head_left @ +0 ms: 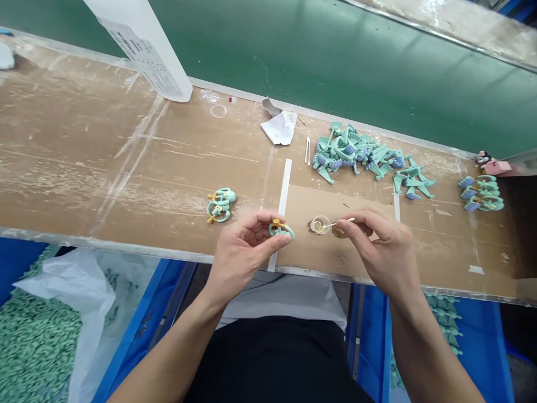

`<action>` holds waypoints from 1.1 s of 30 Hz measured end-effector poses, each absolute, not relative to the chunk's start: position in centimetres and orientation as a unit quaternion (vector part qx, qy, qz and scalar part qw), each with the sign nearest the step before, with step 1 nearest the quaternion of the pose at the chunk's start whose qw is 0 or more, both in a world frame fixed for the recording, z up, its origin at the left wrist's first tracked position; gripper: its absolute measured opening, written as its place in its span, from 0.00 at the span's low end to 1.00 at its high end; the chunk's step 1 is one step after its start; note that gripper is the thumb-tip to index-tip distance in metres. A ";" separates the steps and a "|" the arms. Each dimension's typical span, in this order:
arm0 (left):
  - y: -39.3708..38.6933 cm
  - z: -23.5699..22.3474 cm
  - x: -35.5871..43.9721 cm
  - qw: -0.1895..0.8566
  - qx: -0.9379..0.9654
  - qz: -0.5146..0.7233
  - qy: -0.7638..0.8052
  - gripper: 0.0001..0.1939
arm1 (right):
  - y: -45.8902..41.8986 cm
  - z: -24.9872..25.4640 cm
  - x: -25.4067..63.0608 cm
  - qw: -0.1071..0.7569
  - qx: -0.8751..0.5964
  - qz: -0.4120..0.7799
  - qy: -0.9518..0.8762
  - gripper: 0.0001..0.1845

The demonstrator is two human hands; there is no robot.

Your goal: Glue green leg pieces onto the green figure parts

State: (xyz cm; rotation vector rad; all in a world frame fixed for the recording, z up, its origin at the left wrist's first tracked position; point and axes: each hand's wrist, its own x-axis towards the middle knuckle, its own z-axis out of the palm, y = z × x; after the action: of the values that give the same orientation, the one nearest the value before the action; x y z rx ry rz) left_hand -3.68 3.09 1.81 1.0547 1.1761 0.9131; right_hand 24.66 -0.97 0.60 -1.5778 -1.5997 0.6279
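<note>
Two green-and-yellow pieces point(221, 206) lie on the bench point(176, 140) at ten o'clock from the green ring piece point(282, 230) pinched by your left hand point(241, 249). At its three o'clock, your right hand point(386, 240) pinches a cotton swab point(330, 225), apparently dipped into the clear cup point(315, 220).
</note>
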 end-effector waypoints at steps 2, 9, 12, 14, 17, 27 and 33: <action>2.3 1.3 -3.4 0.640 0.417 0.401 0.506 0.19 | -1.0 0.9 24.9 0.376 -0.615 0.253 -0.645 0.08; 0.2 0.3 -2.3 0.703 0.349 0.389 0.483 0.18 | -0.7 3.0 25.8 0.287 -0.554 0.252 -0.740 0.09; 0.1 0.5 -2.1 0.686 0.374 0.383 0.493 0.14 | -0.2 3.9 26.4 0.243 -0.510 0.254 -0.785 0.10; 0.2 0.6 -1.9 0.687 0.382 0.392 0.478 0.12 | 0.2 4.3 26.8 0.215 -0.478 0.257 -0.812 0.13; 0.2 0.5 -1.3 0.687 0.398 0.411 0.448 0.12 | 0.8 5.0 27.3 0.179 -0.438 0.257 -0.843 0.18; -0.2 -0.3 0.6 0.647 0.441 0.430 0.450 0.08 | 2.1 4.4 28.5 0.185 -0.422 0.248 -0.852 0.14; -0.2 0.1 0.4 0.632 0.460 0.413 0.466 0.08 | 1.7 3.6 28.1 0.223 -0.462 0.245 -0.823 0.12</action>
State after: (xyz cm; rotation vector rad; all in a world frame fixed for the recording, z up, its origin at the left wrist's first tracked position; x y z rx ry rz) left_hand 0.43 -0.17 0.05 1.0525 1.0670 0.9457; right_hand 28.12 1.74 3.55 -1.2750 -2.2715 0.6753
